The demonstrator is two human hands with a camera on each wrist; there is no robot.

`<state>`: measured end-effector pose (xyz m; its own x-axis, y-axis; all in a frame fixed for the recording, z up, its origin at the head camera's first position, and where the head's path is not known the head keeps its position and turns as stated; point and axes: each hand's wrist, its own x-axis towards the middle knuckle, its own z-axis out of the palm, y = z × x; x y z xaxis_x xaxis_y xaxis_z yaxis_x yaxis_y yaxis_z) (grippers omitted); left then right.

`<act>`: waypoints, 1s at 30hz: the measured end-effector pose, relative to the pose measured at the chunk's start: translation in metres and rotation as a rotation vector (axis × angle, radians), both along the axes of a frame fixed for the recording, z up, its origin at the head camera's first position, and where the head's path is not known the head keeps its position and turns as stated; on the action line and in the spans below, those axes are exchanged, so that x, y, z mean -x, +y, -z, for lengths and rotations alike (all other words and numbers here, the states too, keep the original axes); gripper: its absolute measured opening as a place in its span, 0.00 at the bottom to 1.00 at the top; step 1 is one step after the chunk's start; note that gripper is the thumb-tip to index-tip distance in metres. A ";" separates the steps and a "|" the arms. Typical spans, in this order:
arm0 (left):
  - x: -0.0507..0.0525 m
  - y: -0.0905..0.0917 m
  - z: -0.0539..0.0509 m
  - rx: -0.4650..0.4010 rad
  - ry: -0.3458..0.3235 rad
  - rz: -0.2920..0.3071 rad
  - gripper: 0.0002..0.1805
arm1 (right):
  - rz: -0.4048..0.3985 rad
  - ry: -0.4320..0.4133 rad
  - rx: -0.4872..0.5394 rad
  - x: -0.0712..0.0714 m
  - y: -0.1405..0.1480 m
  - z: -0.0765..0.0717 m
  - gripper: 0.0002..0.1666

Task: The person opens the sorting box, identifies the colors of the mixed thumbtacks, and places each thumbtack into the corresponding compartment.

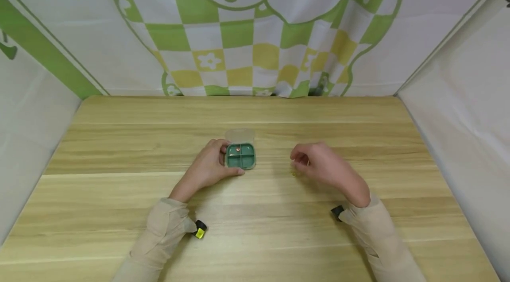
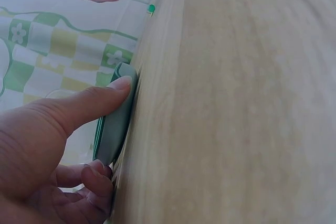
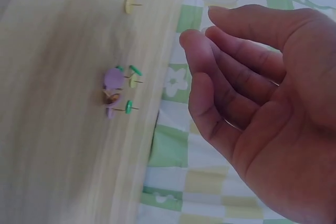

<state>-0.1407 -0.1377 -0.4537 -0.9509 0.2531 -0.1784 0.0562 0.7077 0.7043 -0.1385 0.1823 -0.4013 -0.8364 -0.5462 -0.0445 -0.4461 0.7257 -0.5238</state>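
My left hand (image 1: pixel 209 164) grips a small green four-compartment box (image 1: pixel 248 161) on the table, thumb along the near side and fingers at the left. Its clear lid (image 1: pixel 240 134) stands open at the back. One small copper-coloured piece (image 1: pixel 238 149) lies in the back left compartment. My right hand (image 1: pixel 318 162) hovers to the right of the box, fingers loosely bent, with a gap between thumb and index fingertip. Beneath it, in the right wrist view, lie several thumbtacks: a purple tack (image 3: pixel 113 78), a green tack (image 3: pixel 129 107) and a yellow tack (image 3: pixel 129 5) set apart.
The wooden table (image 1: pixel 263 229) reaches back to a green and yellow checkered curtain (image 1: pixel 239 52). White fabric walls (image 1: pixel 458 96) stand at both sides. A black and yellow wrist device (image 1: pixel 200 229) sits at the left sleeve.
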 end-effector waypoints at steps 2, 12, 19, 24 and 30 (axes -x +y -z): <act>0.000 -0.001 0.001 -0.001 -0.002 -0.002 0.48 | -0.006 -0.016 -0.018 -0.001 0.001 0.001 0.07; 0.000 0.000 0.000 0.012 0.003 0.006 0.46 | -0.065 -0.078 -0.068 -0.003 0.002 0.011 0.04; 0.001 0.001 -0.001 0.005 0.010 0.011 0.46 | -0.080 -0.068 -0.105 -0.002 -0.002 0.017 0.04; 0.002 0.001 0.001 0.001 0.009 0.008 0.46 | -0.087 -0.037 -0.131 -0.002 -0.008 0.021 0.06; 0.000 0.000 -0.001 0.003 0.000 0.005 0.47 | -0.082 -0.041 -0.152 -0.001 -0.012 0.023 0.06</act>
<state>-0.1410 -0.1382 -0.4531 -0.9496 0.2570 -0.1795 0.0593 0.7095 0.7022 -0.1371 0.1705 -0.4247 -0.7853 -0.5967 -0.1653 -0.4873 0.7603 -0.4295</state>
